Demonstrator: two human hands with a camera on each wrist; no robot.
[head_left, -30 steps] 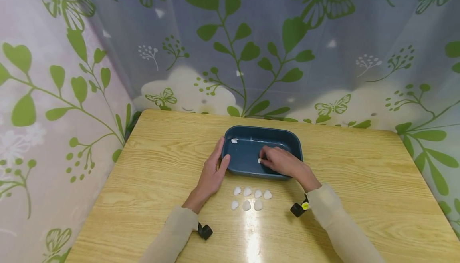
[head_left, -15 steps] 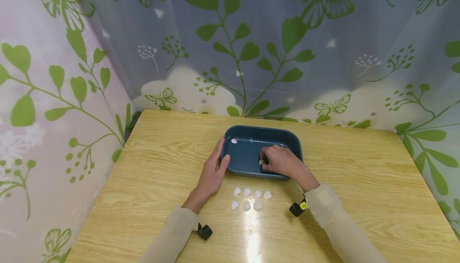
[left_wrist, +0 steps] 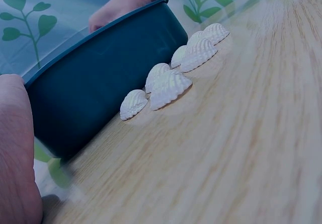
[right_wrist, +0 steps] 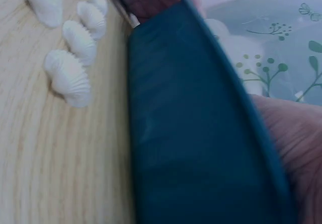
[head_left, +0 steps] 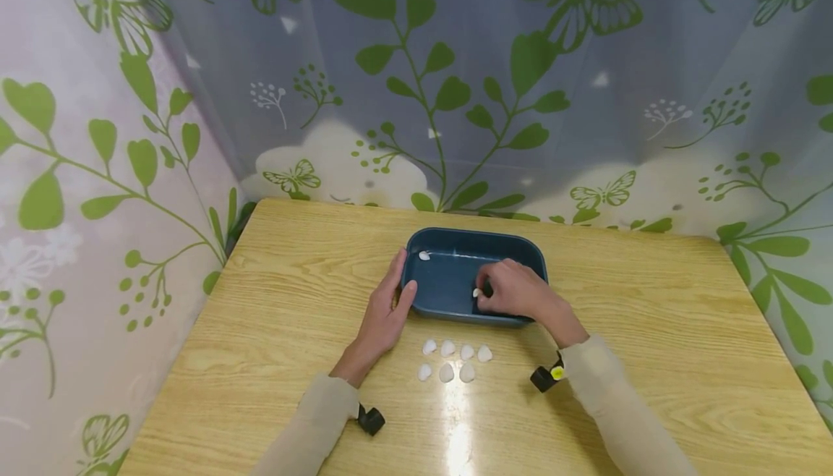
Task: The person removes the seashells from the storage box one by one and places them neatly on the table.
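A dark blue rectangular basin [head_left: 442, 284] sits on the wooden table. My left hand [head_left: 385, 309] rests with straight fingers against its left end, the thumb at the near corner. Inside the basin, toward its right side, my right hand [head_left: 517, 291] pinches a small white seashell [head_left: 476, 293] between thumb and fingertips; the wrist crosses the near right rim. Another white shell [head_left: 424, 255] lies in the far left corner of the basin. In the left wrist view, ribbed white shells [left_wrist: 171, 89] lie on the table beside the basin wall.
Several white shells [head_left: 466, 372] form two rows on the wooden table [head_left: 293, 273] in front of the basin. Curtains [head_left: 481, 150] with leaves and butterflies hang behind the table and at its sides. Each wrist carries a small black camera [head_left: 372, 420].
My right hand has shifted slightly to the right within the basin, still pinching the shell. The left hand, basin and other shells stay in place.
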